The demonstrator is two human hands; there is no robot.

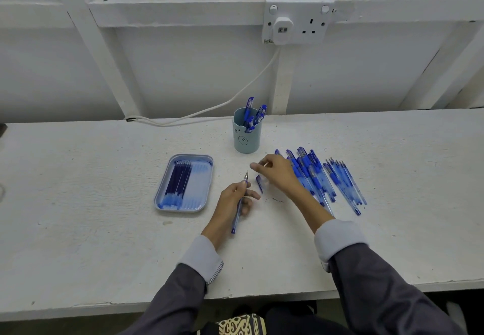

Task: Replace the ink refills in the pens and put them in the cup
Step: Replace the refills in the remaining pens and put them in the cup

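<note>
Head view, from near edge to wall. Two grey sleeves (366, 269) with pale cuffs are extended over the white counter (104, 230).

The left grip (237, 198) is closed round a blue pen (237, 216). The pen is held by its middle, with the metal tip pointed up and away from the person and the rear end projected back past the wrist.

The right grip (277, 174) is held just right of and beyond the left, with its fingers (255, 167) stretched to the left. A blue cap (259, 184) is seen just under the thumb side of this grip, between the two grips and close to the pen tip. Whether the cap is pinched or merely lies beside the thumb cannot be told, as the region is blurred.

Left of the grips, a pale blue tray (192, 155) is set on the counter. Dark blue refills (179, 180) are laid lengthwise in its left half, with paler ones (196, 188) beside them.

Right of the right grip, and partly hidden by its wrist, loose blue pens (319, 177) are fanned on the counter.

Beyond the grips, a light blue cup (246, 140) is stood upright, with several capped pens (249, 114) leaned in it.

Behind the cup, a white cable (209, 110) is run up the wall to a plug in a double socket (311, 24).
</note>
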